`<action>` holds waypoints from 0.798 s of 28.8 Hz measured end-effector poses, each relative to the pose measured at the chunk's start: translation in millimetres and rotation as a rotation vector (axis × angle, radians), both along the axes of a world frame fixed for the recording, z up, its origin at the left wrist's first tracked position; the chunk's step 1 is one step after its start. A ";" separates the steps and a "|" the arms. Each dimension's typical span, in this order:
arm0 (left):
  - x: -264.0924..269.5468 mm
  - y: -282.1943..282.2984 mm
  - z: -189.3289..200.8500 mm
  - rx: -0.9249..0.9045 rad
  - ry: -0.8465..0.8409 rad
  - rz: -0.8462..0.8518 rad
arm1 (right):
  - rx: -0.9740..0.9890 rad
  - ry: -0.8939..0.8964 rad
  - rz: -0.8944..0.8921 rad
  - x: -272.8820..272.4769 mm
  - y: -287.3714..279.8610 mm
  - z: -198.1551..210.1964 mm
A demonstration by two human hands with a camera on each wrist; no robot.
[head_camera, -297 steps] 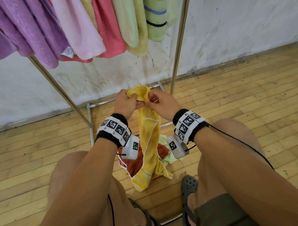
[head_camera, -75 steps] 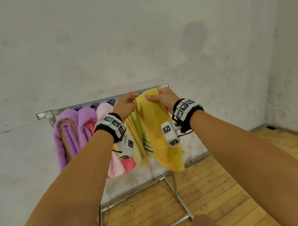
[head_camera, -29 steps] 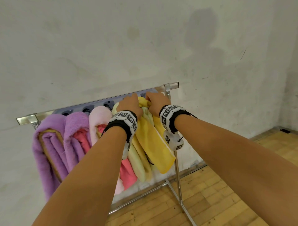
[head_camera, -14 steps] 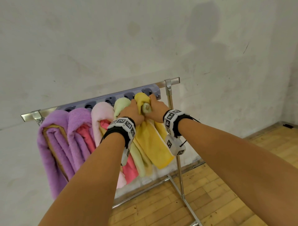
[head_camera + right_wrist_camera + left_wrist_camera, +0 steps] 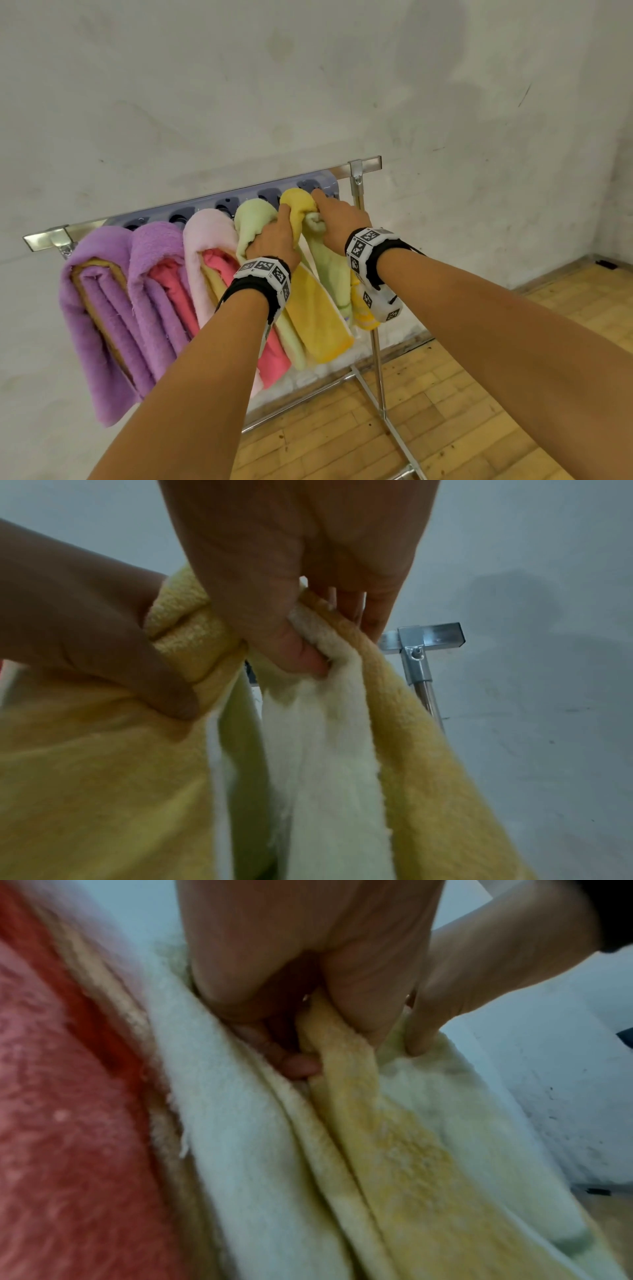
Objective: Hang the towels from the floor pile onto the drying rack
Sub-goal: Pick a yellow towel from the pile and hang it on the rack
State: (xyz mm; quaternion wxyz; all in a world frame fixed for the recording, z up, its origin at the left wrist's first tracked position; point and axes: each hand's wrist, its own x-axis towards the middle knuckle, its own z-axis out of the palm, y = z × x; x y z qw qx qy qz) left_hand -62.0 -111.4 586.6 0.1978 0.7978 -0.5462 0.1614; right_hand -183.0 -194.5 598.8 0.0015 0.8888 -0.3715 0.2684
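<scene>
Head view: yellow terry towel [image 5: 317,308] pinched atop steel rack bar [image 5: 364,163] by left hand [image 5: 272,241] and right hand [image 5: 337,219]; seemingly seated; releasing is called for next.

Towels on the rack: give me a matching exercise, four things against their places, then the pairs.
Things:
1. purple towel
2. yellow towel
3. pale pink towel
4. left hand

Places:
A. between purple and pale green towels
B. rack's far left end
C. grips the fold between pale green and yellow
D. nearest the rack's right upright

Pairs: 1-B, 2-D, 3-A, 4-C
</scene>
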 end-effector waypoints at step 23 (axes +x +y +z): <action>-18.7 81.7 32.7 -0.070 0.417 -0.131 | 0.231 -0.162 0.138 -11.4 78.5 17.5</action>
